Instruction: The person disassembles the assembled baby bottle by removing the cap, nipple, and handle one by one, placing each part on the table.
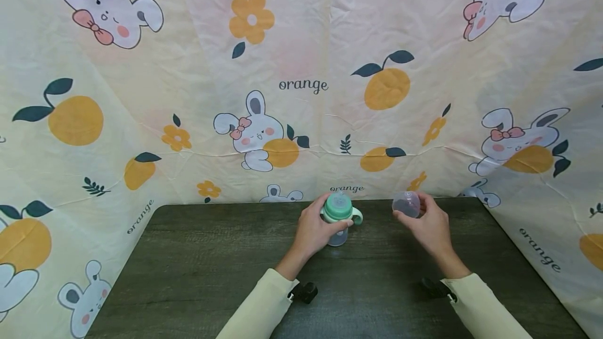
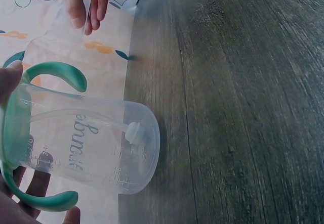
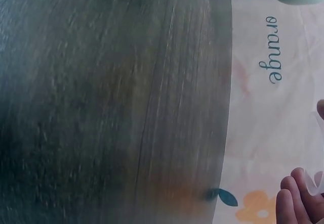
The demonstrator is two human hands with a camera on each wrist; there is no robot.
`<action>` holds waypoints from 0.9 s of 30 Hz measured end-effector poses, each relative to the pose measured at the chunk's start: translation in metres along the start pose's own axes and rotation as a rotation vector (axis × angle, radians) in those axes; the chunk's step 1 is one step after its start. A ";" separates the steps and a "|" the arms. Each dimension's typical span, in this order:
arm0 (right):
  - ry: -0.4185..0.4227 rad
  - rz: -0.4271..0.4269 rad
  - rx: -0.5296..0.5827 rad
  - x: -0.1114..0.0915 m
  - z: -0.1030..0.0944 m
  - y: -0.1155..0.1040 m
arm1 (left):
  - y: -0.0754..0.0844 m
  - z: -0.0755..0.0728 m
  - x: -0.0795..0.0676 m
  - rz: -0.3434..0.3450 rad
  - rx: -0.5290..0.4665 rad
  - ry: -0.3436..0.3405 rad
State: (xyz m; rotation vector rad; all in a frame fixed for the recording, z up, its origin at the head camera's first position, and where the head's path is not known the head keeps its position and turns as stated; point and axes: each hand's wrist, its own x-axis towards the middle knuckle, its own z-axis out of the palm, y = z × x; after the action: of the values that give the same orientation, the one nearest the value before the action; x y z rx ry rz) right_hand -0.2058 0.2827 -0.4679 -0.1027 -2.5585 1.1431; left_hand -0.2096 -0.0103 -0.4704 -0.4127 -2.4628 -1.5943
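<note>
My left hand [image 1: 314, 228] grips a baby sippy cup [image 1: 337, 237] round its green top [image 1: 338, 206], between thumb and fingers. Two green handles [image 2: 56, 76] curve out from its collar in the left wrist view. Through the clear body [image 2: 101, 138] a straw with a white weighted end shows. Off to the right, my right hand [image 1: 431, 224] pinches a clear domed cap [image 1: 406, 204] by its side, apart from the cup. Only the fingers [image 3: 293, 193] and the edge of the cap [image 3: 314, 178] appear in the right wrist view.
Both hands are over the far part of a dark wood-grain table [image 1: 212, 266]. Behind it hangs a cream cloth [image 1: 292, 41] printed with rabbits and oranges, which also drops down at both sides. A black wrist camera [image 1: 308, 293] sits at the left cuff.
</note>
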 end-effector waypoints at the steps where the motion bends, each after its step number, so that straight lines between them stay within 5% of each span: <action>1: -0.005 -0.004 -0.002 0.000 0.000 0.001 | 0.000 0.000 0.000 0.002 0.000 0.000; 27: -0.086 0.032 -0.066 0.007 -0.006 0.025 | 0.000 0.000 0.001 -0.017 -0.005 -0.006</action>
State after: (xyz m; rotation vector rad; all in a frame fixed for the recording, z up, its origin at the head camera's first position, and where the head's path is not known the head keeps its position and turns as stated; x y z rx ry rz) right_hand -0.2125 0.3054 -0.4802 -0.1132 -2.6796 1.0977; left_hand -0.2104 -0.0103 -0.4698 -0.3998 -2.4737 -1.6083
